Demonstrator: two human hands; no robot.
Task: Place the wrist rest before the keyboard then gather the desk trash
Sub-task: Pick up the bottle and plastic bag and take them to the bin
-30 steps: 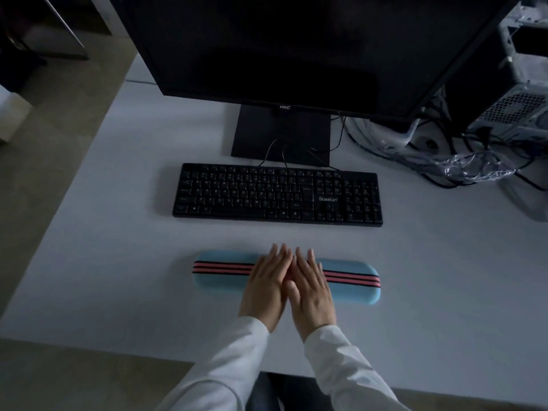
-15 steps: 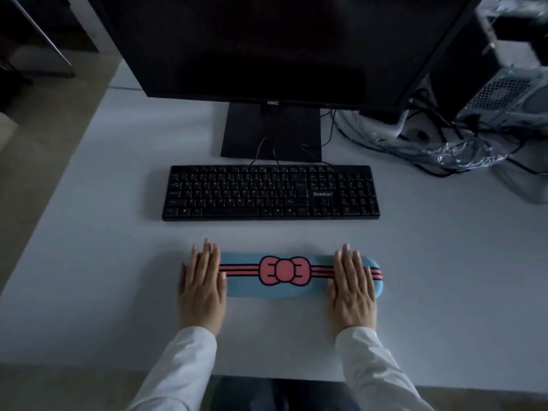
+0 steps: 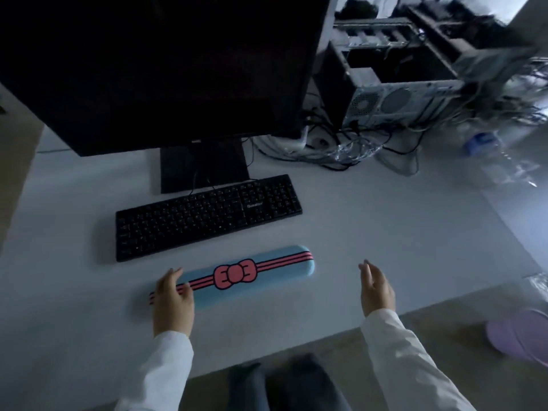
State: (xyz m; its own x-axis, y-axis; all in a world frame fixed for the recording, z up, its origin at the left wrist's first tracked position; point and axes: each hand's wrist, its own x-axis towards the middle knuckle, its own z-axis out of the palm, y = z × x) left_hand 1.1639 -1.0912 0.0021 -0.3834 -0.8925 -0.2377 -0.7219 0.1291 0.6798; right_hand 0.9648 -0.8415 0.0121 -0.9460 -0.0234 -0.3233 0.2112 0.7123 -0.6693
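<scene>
Blue wrist rest point(image 3: 246, 275) with pink bow and stripes, flat on the white desk point(image 3: 385, 238), just in front of the black keyboard point(image 3: 207, 216) and roughly parallel to it, a narrow strip of desk between. Left hand point(image 3: 173, 301) laid palm down over the rest's left end, fingers loosely spread, gripping nothing. Right hand point(image 3: 376, 287) clear of the rest, off to its right above bare desk, open, fingers together, empty. White sleeves on both arms. Behind the keyboard, dark monitor point(image 3: 166, 69) on its stand. Further right, crumpled clear plastic wrap point(image 3: 353, 151) among tangled black cables point(image 3: 394, 149), beside an open computer case point(image 3: 397, 96). At the far right of the desk, blurred clear plastic bottle point(image 3: 501, 164) lying down, blue label. Below the desk edge on the right, lilac bin point(image 3: 522, 336) on the floor.
</scene>
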